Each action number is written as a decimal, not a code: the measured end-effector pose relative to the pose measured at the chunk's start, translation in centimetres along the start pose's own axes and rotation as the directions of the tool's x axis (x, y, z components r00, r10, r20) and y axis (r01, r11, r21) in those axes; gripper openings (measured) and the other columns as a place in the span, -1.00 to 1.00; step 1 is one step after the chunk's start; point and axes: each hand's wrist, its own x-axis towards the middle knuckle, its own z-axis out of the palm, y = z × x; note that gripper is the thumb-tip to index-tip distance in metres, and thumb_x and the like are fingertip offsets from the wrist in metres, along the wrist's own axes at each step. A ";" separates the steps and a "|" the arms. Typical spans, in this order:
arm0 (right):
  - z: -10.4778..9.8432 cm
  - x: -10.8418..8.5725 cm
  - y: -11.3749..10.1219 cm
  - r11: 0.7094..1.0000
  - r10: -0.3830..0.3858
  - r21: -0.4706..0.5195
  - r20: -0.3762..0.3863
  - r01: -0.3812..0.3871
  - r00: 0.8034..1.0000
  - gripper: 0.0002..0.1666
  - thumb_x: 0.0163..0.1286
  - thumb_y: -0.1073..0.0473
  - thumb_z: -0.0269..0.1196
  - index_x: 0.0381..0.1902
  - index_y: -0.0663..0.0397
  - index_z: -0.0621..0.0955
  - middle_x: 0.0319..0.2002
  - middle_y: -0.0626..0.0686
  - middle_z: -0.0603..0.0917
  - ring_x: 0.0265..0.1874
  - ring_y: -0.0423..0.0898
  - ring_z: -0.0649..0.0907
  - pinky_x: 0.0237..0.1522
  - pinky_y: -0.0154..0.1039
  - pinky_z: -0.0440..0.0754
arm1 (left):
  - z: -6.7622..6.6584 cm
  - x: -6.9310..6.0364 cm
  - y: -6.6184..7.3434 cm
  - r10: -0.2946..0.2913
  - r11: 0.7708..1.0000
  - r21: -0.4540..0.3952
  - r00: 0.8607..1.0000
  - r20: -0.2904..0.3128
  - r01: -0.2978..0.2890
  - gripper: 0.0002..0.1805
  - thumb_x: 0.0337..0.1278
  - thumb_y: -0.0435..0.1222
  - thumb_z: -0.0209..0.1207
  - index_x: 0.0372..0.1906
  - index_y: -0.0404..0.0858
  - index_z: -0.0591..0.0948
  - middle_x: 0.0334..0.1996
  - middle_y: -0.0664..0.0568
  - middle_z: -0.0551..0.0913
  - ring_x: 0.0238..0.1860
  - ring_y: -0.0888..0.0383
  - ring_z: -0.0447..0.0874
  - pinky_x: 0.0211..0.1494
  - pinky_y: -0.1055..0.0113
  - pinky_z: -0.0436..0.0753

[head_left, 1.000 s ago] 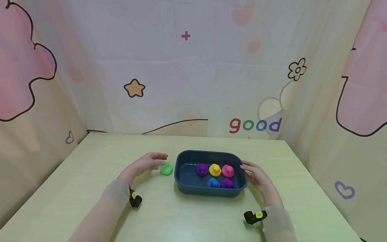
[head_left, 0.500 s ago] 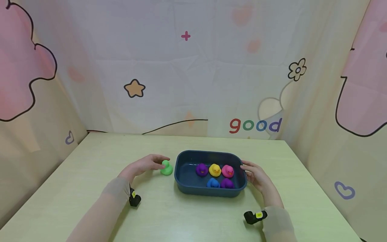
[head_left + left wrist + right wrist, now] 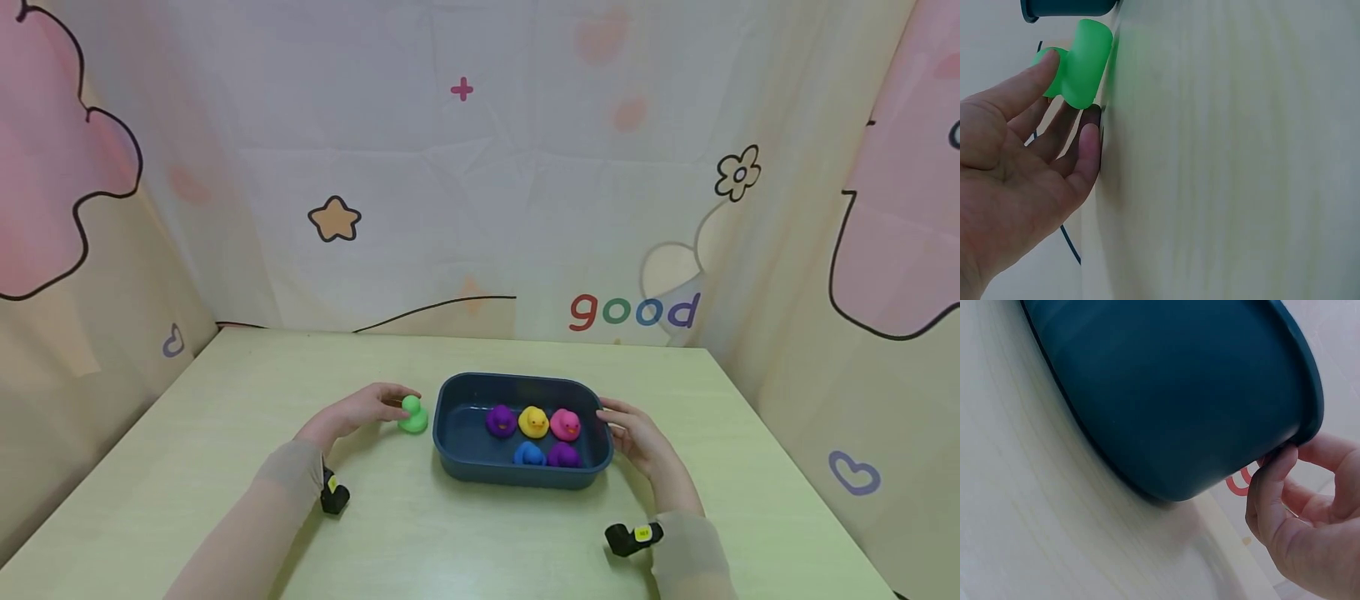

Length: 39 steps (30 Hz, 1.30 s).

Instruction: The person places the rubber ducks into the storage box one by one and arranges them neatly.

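Note:
A green rubber duck [image 3: 412, 416] stands on the table just left of a dark blue rectangular basin [image 3: 480, 473]. My left hand [image 3: 367, 409] pinches it by the head, thumb on the near side; in the left wrist view the fingers [image 3: 1089, 140] partly go out of sight behind it. At the basin's right end my right hand [image 3: 637, 437] holds the rim between thumb and fingers, seen close in the right wrist view [image 3: 1310, 515]. Inside the basin sit a yellow duck [image 3: 533, 422], a pink duck [image 3: 566, 425], a blue duck [image 3: 529, 454] and two purple ducks [image 3: 501, 422].
The pale wooden table [image 3: 450, 542] reaches back to a printed curtain [image 3: 420, 250], which also hangs along both sides. A black wrist camera [image 3: 334, 493] is strapped to the left arm, another wrist camera [image 3: 630, 538] to the right.
My left hand has come down slightly onto the green duck and now pinches its head, which shows between thumb and fingers. The right hand and the basin have not moved.

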 end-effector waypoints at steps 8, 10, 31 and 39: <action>-0.1 0.1 0.1 1.000 0.007 -0.002 0.002 -0.007 1.000 -0.40 0.47 0.24 0.07 0.38 0.36 0.24 -0.29 -0.29 0.65 -0.40 -0.35 0.62 -0.25 -0.50 0.61 | 0.2 0.1 0.4 -0.055 0.998 -0.004 0.993 -0.108 0.055 -0.45 0.27 -0.26 0.20 0.30 -0.40 0.43 0.28 -0.28 0.45 0.14 -0.02 0.52 0.14 0.13 0.57; -0.1 0.1 0.1 1.000 0.008 -0.006 0.002 -0.007 1.000 -0.38 0.47 0.23 0.07 0.39 0.37 0.22 -0.28 -0.30 0.65 -0.39 -0.35 0.63 -0.25 -0.50 0.61 | 0.3 0.2 0.5 -0.064 0.998 -0.007 0.988 -0.143 0.063 -0.47 0.26 -0.26 0.22 0.27 -0.41 0.44 0.26 -0.28 0.47 0.09 0.00 0.54 0.08 0.16 0.60; -0.2 0.2 0.1 1.000 0.007 -0.016 0.009 -0.007 1.000 -0.35 0.48 0.20 0.07 0.41 0.37 0.20 -0.27 -0.30 0.64 -0.37 -0.35 0.64 -0.22 -0.49 0.61 | 0.2 -0.1 0.6 -0.229 0.973 -0.114 0.893 -0.387 0.200 -0.44 0.15 -0.23 0.32 0.19 -0.43 0.48 0.16 -0.26 0.52 0.00 0.02 0.50 -0.08 0.29 0.54; -0.2 0.3 0.1 1.000 0.006 -0.014 0.009 -0.006 1.000 -0.36 0.48 0.21 0.08 0.40 0.36 0.22 -0.27 -0.30 0.65 -0.37 -0.34 0.64 -0.22 -0.49 0.61 | 0.6 0.0 0.5 -0.252 0.968 -0.121 0.848 -0.467 0.220 -0.50 0.11 -0.26 0.34 0.10 -0.44 0.52 0.02 -0.20 0.58 -0.09 0.06 0.49 -0.16 0.36 0.53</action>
